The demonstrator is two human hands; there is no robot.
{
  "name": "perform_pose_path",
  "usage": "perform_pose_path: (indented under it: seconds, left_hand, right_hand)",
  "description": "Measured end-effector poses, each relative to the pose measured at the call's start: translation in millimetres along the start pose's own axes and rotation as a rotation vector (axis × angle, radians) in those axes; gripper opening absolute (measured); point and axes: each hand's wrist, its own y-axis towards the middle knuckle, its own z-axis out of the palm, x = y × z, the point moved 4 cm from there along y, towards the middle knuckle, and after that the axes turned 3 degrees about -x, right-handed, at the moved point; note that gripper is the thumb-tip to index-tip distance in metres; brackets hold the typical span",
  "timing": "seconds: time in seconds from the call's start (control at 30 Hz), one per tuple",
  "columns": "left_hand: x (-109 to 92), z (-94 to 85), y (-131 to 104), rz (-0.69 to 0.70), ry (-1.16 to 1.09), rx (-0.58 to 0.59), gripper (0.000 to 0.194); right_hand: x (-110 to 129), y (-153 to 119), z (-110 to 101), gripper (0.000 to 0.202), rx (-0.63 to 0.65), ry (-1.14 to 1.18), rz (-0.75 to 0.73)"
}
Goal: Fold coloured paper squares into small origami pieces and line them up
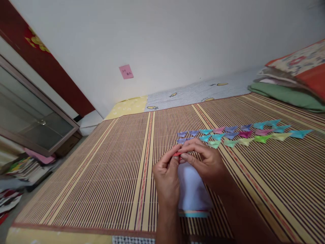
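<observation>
My left hand [168, 167] and my right hand [203, 159] meet over the striped mat. Between their fingertips both pinch a small piece of folded red paper [177, 154], mostly covered by the fingers. Under my wrists lies a stack of coloured paper [194, 189], with a pale lavender sheet on top and a turquoise edge showing below. Beyond my hands stand rows of small folded paper boats in several colours, among them a green paper boat [264, 139] and a magenta paper boat [245, 134]. My right hand hides part of the nearest row.
The striped bamboo mat [122, 162] covers a bed against a white wall [165, 40] with a pink note [126, 72]. Folded bedding [286, 91] is piled at the far right. A glass-fronted cabinet [33, 112] and stacked books [27, 169] stand at the left.
</observation>
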Motion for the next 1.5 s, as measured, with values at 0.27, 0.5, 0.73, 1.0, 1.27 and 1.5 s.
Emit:
perform_pose_path:
  seconds: [0.27,0.5,0.73,1.0,1.27,1.5]
  left_hand:
    - [2,1.9,0,-0.090,-0.189,0.155,0.025]
    - [4,3.9,3,-0.175,-0.342,0.098,0.022]
    - [8,2.8,0,-0.172,-0.258,0.110,0.024]
    - [5,4.1,0,-0.099,-0.072,0.089,0.026]
    - [10,1.3,1,-0.040,-0.059,0.046,0.023]
    - [9,3.4,1,-0.056,-0.068,0.032,0.023]
  right_hand:
    - [-6,0,0,0.020,-0.035,0.087,0.001]
    - [9,0,2,0.020,0.020,-0.182,-0.191]
    - [4,-2,3,0.011,0.007,-0.260,-0.214]
    - [3,1,3,0.013,-0.030,-0.230,-0.138]
    - [3,1,7,0.018,-0.033,-0.222,-0.103]
    - [1,-2,11,0.013,-0.135,-0.221,-0.038]
